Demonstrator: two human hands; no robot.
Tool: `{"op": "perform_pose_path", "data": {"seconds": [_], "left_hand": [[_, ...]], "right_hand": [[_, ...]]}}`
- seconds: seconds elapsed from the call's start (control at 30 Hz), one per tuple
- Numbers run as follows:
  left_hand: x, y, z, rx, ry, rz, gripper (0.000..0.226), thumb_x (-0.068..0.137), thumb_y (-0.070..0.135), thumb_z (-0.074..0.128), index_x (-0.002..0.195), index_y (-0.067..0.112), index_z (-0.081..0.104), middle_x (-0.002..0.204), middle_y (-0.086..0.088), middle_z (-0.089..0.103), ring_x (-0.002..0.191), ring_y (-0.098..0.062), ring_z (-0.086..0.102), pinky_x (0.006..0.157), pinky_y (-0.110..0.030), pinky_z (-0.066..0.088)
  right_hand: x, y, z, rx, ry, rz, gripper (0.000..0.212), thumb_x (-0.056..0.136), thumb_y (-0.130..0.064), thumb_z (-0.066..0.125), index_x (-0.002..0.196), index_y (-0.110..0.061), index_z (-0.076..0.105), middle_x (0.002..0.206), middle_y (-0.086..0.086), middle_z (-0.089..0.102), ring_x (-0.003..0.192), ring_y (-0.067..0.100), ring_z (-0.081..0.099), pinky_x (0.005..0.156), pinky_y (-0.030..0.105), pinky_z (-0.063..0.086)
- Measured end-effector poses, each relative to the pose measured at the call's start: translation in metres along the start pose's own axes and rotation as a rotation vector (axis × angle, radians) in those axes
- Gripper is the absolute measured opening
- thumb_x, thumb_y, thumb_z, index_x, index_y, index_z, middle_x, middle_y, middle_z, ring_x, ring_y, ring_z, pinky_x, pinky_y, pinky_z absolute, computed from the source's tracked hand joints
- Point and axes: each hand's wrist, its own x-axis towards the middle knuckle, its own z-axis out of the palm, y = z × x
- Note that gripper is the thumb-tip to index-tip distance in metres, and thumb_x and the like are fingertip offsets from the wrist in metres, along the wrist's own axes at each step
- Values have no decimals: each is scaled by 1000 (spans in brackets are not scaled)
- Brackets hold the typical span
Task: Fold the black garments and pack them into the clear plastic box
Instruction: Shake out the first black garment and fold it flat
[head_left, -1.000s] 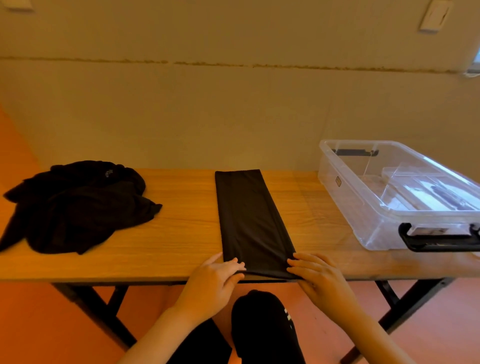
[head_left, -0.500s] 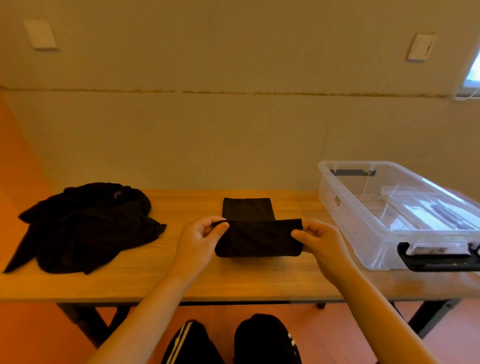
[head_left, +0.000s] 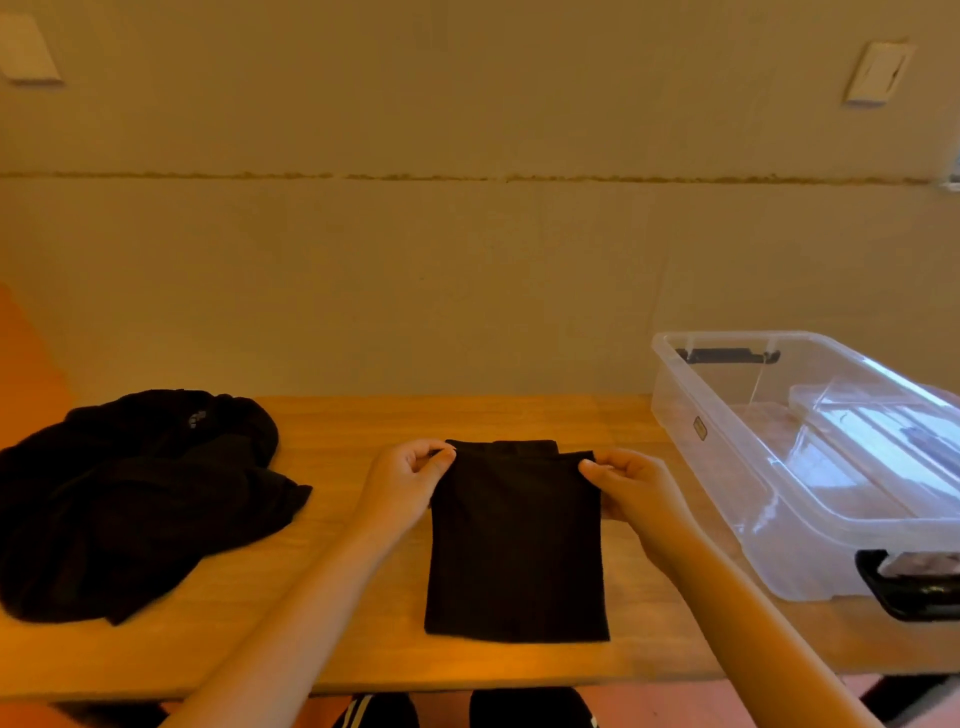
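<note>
A black garment (head_left: 517, 545), folded in half into a narrow rectangle, lies in the middle of the wooden table (head_left: 337, 431). My left hand (head_left: 402, 486) pinches its far left corner. At the far right corner, my right hand (head_left: 631, 486) pinches the top layer, which sits slightly askew of the layer beneath. A heap of unfolded black garments (head_left: 135, 499) lies on the table's left part. The clear plastic box (head_left: 769, 499) with black handles stands open on the right, apart from both hands.
The table backs onto a plain wall. The box reaches past the frame's right edge, and something clear, perhaps its lid, shows inside or behind it. My knees in dark trousers (head_left: 530, 709) show below the table's front edge.
Both hands lifted the near end of the long black strip and carried it over to the far end, halving its length. The camera view rose and shifted.
</note>
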Motion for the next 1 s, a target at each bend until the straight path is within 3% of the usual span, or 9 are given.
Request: {"op": "perform_pose_path", "data": {"seconds": [0.1, 0.2, 0.4, 0.53, 0.8, 0.9, 1.0], "left_hand": [[35, -12, 8, 63, 28, -22, 16, 92, 17, 56, 81, 25, 64, 90, 2, 68, 91, -16, 64, 81, -34, 53], [69, -21, 14, 113, 31, -11, 17, 92, 17, 57, 78, 26, 63, 87, 3, 67, 88, -15, 63, 79, -33, 53], [110, -53, 30, 312, 47, -49, 7, 93, 21, 55, 91, 21, 62, 83, 13, 57, 85, -9, 54, 60, -8, 36], [111, -73, 32, 341, 130, -19, 5, 92, 24, 57, 94, 23, 62, 84, 13, 58, 77, -3, 53, 58, -11, 36], [118, -74, 31, 233, 129, -48, 10, 87, 24, 65, 95, 24, 59, 86, 12, 60, 80, -5, 58, 63, -13, 43], [117, -74, 33, 243, 70, -60, 20, 84, 19, 68, 101, 23, 58, 87, 10, 59, 78, -4, 57, 63, -14, 44], [116, -76, 34, 272, 154, -31, 19, 87, 16, 63, 106, 20, 60, 87, 12, 58, 77, -1, 54, 62, -11, 42]], "right_hand": [[34, 9, 3, -35, 45, 20, 10, 89, -10, 57, 89, -7, 67, 76, 2, 73, 73, 12, 70, 60, 19, 54], [68, 14, 5, -104, 100, 13, 9, 88, -12, 60, 89, -6, 67, 76, 4, 72, 67, 11, 69, 57, 19, 53], [121, 42, 11, -387, 173, 39, 8, 89, -21, 60, 88, -15, 65, 79, -1, 68, 68, 7, 66, 60, 23, 54], [124, 64, 16, -505, 277, -25, 4, 89, -26, 60, 88, -22, 61, 76, -7, 64, 65, 4, 61, 51, 15, 46], [137, 71, 18, -664, 320, -49, 15, 91, -29, 57, 87, -16, 61, 71, -2, 61, 62, 14, 60, 55, 28, 48], [138, 74, 17, -695, 347, -55, 16, 91, -30, 56, 87, -16, 60, 70, -4, 59, 62, 11, 57, 52, 23, 43], [139, 75, 17, -724, 362, -53, 18, 92, -32, 55, 85, -16, 59, 68, -5, 58, 60, 9, 55, 50, 20, 37]]}}
